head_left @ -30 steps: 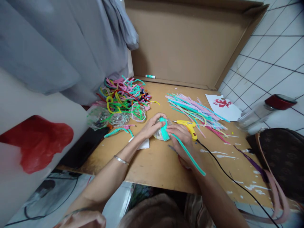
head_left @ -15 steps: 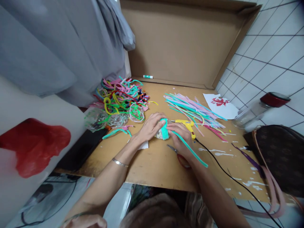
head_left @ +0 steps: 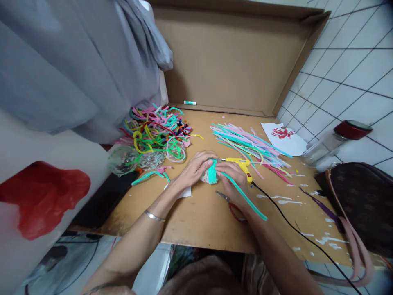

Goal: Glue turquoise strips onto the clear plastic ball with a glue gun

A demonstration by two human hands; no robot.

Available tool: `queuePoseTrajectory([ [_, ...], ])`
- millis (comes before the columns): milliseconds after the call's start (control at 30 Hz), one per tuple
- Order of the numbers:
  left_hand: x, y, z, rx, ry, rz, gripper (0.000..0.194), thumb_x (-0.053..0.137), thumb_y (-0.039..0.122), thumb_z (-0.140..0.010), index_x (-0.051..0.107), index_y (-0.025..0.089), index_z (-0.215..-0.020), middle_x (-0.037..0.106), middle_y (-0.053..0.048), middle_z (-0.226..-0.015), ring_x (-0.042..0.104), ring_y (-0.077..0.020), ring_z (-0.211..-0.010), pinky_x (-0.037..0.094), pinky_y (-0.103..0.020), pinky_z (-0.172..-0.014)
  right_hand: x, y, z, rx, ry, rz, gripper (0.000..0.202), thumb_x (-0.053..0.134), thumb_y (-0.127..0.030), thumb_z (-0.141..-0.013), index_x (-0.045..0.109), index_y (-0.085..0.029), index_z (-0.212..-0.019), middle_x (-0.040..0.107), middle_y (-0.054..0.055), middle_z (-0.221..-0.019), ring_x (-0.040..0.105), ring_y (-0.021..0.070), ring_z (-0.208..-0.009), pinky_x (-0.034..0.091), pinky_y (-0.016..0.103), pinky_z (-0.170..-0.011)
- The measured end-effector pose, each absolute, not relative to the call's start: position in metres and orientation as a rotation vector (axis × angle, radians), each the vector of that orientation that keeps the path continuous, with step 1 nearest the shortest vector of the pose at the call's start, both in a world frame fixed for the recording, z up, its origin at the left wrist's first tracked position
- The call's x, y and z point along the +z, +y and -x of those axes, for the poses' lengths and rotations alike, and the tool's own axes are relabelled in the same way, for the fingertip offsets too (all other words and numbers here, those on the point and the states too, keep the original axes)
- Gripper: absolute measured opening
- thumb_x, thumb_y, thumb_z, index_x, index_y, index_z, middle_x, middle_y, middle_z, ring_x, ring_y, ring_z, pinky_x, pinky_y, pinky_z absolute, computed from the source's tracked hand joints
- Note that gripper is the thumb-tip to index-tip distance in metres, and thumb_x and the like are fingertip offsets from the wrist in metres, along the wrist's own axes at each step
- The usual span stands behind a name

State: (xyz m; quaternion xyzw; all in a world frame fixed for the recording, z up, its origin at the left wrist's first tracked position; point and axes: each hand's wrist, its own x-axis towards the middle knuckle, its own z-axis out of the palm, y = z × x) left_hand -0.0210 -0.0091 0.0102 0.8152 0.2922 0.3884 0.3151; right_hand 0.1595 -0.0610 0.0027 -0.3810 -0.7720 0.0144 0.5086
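Note:
A small clear, rounded piece [head_left: 205,176] with a turquoise band [head_left: 212,173] of pipe cleaner around it is between my hands at the middle of the table. My left hand [head_left: 196,166] grips its left side, thumb on the band. At its right, my right hand [head_left: 232,176] pinches a turquoise pipe cleaner [head_left: 245,198], whose loose end trails down over my wrist. Just behind the right hand lies a yellow glue gun [head_left: 241,162] with a black cord. Scissors with red handles [head_left: 236,211] rest partly under my right wrist.
Tangled pipe cleaners [head_left: 153,131] are heaped at the back left, straight ones [head_left: 248,141] at the back right. A dark flat object [head_left: 106,198] lies left. A glass bottle [head_left: 327,143] and brown bag [head_left: 353,205] stand right. A cardboard panel [head_left: 233,61] rises behind.
The camera view has shifted slightly. Both hands keep their hold, and the turquoise band now faces the camera a little more upright.

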Motion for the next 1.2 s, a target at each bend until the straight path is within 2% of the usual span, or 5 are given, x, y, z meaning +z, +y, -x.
queuePoseTrajectory([
  [100,0.0142,-0.0105,0.023,0.936,0.758,-2.222,0.036,0.048,0.041,-0.094,0.054,0.021,-0.123,0.058,-0.011,-0.129,0.051,-0.0239,-0.124,0.038,-0.04,-0.109,0.0037,-0.062,-0.1595,0.063,-1.835,0.926,0.017,0.052,-0.019,-0.091,0.068,-0.022,-0.094,0.072,0.006,-0.096,0.066,0.0183,-0.091,0.054,0.038,-0.083],
  [233,0.0142,-0.0112,0.0214,0.903,0.782,-2.309,0.069,0.077,0.043,-0.069,0.048,0.019,-0.127,0.053,-0.014,-0.132,0.049,-0.03,-0.125,0.038,-0.044,-0.108,0.005,-0.0634,-0.159,0.161,-1.778,0.945,0.016,0.053,-0.021,-0.091,0.069,-0.023,-0.091,0.073,0.005,-0.094,0.067,0.0184,-0.091,0.055,0.038,-0.084],
  [300,0.0125,-0.011,0.0191,0.923,0.799,-2.349,0.072,0.08,0.04,-0.063,0.049,0.02,-0.125,0.053,-0.014,-0.131,0.049,-0.0311,-0.125,0.037,-0.046,-0.109,0.0051,-0.0633,-0.159,0.213,-1.755,0.967,0.016,0.053,-0.021,-0.09,0.069,-0.024,-0.09,0.073,0.004,-0.093,0.067,0.0183,-0.091,0.055,0.038,-0.086],
  [800,0.0064,-0.0092,0.015,0.988,0.822,-2.302,0.065,0.077,0.027,-0.061,0.047,0.02,-0.119,0.056,-0.011,-0.126,0.054,-0.0272,-0.119,0.042,-0.042,-0.106,0.0097,-0.0635,-0.159,0.462,-1.618,0.996,0.014,0.058,-0.027,-0.087,0.072,-0.024,-0.085,0.072,0.005,-0.093,0.067,0.0183,-0.09,0.055,0.037,-0.085],
  [1200,0.0065,-0.0072,0.0164,0.965,0.783,-2.373,0.07,0.081,0.035,-0.061,0.05,0.018,-0.121,0.056,-0.013,-0.129,0.052,-0.0292,-0.124,0.041,-0.044,-0.107,0.0074,-0.0621,-0.1595,0.446,-1.615,1.024,0.012,0.06,-0.023,-0.085,0.072,-0.023,-0.083,0.072,0.004,-0.092,0.066,0.0171,-0.091,0.053,0.035,-0.086],
])
